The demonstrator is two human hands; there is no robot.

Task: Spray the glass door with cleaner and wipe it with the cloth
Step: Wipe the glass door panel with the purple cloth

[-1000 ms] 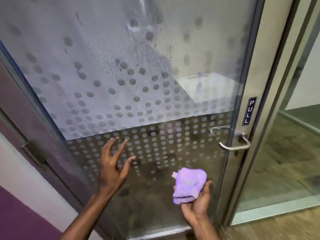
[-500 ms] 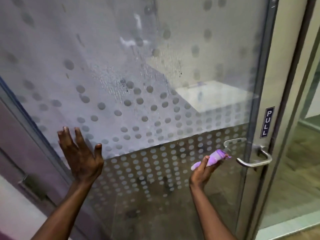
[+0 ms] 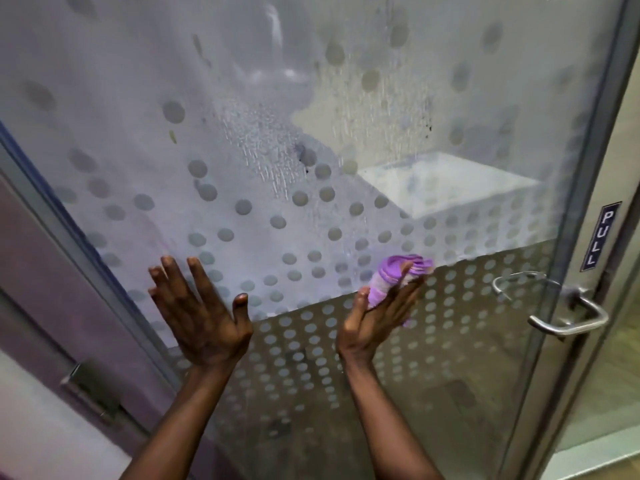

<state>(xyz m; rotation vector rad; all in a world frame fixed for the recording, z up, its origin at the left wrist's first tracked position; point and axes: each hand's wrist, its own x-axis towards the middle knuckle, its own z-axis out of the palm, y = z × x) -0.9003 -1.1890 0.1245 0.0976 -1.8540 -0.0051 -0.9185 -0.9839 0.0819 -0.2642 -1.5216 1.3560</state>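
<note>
Up against the glass door (image 3: 346,98), right hand (image 3: 372,323) grips the purple cloth (image 3: 398,277); left hand (image 3: 201,313) is spread flat.

Purple wall (image 3: 41,271) left, wood-look floor (image 3: 620,386) right.

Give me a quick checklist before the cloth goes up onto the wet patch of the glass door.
1. Cloth in hand: ok. The right hand is closed on the bunched purple cloth.
2. Cleaner on the glass: ok. Spray droplets and runs show above both hands.
3. Cloth pressed to the glass door: cannot tell. It is at the edge of the frosted band, but contact is unclear.
4. Left hand out of the wiping path: ok. It is open, fingers spread, off to the left and below the droplets.
5. Door handle clear of the cloth: ok. It sits well to the right.
6. Spray bottle to hand: not ok. None is in view.
</note>
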